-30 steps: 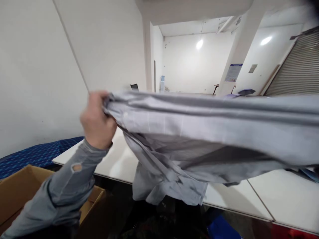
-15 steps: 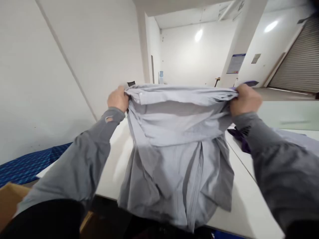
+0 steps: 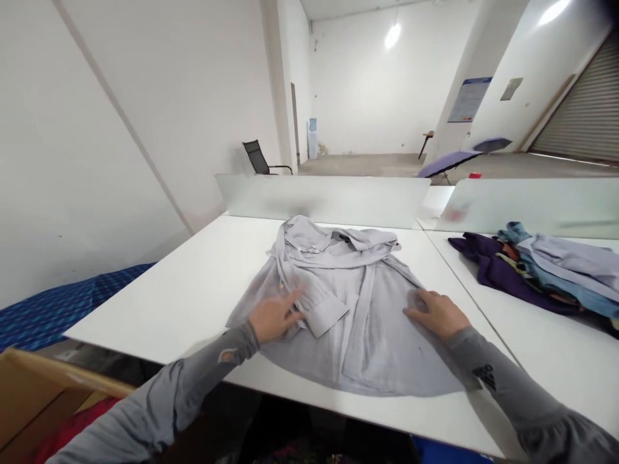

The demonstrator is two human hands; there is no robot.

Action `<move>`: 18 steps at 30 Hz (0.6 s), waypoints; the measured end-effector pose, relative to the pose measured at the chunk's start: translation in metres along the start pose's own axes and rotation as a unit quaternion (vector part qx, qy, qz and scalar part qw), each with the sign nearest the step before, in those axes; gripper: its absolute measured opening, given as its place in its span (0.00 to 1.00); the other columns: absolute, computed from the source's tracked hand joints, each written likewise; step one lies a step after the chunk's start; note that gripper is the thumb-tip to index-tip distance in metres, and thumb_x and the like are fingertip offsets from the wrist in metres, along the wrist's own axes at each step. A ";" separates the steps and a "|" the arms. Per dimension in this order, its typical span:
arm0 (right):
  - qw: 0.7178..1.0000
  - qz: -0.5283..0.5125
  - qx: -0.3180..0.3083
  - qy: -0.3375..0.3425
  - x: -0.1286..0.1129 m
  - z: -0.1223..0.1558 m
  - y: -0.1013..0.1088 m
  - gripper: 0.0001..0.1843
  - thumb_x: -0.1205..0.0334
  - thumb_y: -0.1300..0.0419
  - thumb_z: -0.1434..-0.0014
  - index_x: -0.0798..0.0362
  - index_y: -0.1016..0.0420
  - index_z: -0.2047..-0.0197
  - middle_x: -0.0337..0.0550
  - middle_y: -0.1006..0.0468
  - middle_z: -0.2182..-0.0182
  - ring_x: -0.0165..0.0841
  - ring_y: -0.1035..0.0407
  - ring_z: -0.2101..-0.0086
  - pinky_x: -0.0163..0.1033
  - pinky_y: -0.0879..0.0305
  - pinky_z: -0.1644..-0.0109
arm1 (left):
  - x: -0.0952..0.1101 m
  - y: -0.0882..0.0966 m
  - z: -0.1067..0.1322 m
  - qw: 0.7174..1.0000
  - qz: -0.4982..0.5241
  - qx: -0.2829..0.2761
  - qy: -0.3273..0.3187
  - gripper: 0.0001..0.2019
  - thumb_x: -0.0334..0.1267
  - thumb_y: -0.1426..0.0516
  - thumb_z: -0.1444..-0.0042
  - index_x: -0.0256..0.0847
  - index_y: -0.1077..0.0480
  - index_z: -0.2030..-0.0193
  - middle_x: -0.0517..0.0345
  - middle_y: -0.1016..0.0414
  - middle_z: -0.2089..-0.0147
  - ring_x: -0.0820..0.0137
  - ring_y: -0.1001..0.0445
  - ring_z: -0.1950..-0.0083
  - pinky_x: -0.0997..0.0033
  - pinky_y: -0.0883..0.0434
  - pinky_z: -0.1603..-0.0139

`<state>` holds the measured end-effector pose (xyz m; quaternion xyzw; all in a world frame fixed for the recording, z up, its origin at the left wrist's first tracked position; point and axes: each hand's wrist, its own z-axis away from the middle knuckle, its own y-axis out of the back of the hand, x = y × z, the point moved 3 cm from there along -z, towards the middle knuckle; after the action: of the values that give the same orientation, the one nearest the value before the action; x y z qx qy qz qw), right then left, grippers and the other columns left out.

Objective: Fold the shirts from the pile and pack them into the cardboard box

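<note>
A light grey long-sleeved shirt (image 3: 324, 361) lies spread on the white table (image 3: 184, 290), its hem toward me and its collar end bunched at the far side. One sleeve with its cuff (image 3: 326, 314) is folded across the body of the shirt. Beside that cuff, my left hand (image 3: 275, 316) has its fingers apart over the left part of the cloth, slightly blurred. On the right side of the shirt my right hand (image 3: 440, 312) rests with fingers spread, gripping nothing.
A pile of clothes (image 3: 541, 270) lies on the table to the right. Frosted dividers (image 3: 329, 196) line the far edge. A cardboard box (image 3: 43, 393) stands low at the left, near blue patterned cloth (image 3: 72, 303). Beyond are a black chair (image 3: 256, 158) and a purple umbrella (image 3: 447, 162).
The shirt was held up stretched between both hands; it now lies on the table. Both hands have let go and come lower and closer together, onto the cloth.
</note>
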<state>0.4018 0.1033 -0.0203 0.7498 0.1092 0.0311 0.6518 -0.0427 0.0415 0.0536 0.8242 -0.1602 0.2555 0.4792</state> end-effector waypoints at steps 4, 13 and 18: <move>0.996 -0.027 0.043 0.074 -0.016 0.040 0.000 0.27 0.45 0.41 0.44 0.55 0.25 0.49 0.54 0.24 0.53 0.44 0.30 0.55 0.46 0.34 0.49 | -0.014 0.008 -0.002 0.999 0.032 -0.021 0.016 0.13 0.45 0.46 0.35 0.43 0.30 0.49 0.50 0.28 0.47 0.66 0.27 0.51 0.60 0.27 0.50; 0.985 -0.027 0.064 0.156 -0.021 0.074 0.006 0.14 0.66 0.54 0.40 0.52 0.27 0.69 0.47 0.26 0.70 0.38 0.31 0.65 0.43 0.34 0.57 | -0.060 0.041 -0.012 0.991 0.094 0.032 0.086 0.14 0.50 0.51 0.37 0.44 0.32 0.59 0.58 0.28 0.67 0.65 0.25 0.63 0.64 0.26 0.66; 0.990 -0.079 0.011 0.120 -0.008 0.065 0.012 0.12 0.59 0.50 0.41 0.50 0.29 0.72 0.45 0.24 0.69 0.38 0.29 0.67 0.42 0.34 0.62 | -0.116 0.101 -0.025 0.975 0.095 0.124 0.157 0.16 0.48 0.58 0.35 0.39 0.40 0.52 0.59 0.31 0.66 0.72 0.26 0.66 0.65 0.25 0.65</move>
<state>0.4074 0.0371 -0.0172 0.7371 0.2457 0.0679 0.6259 -0.1953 0.0164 0.0686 0.8080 -0.1274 0.4437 0.3660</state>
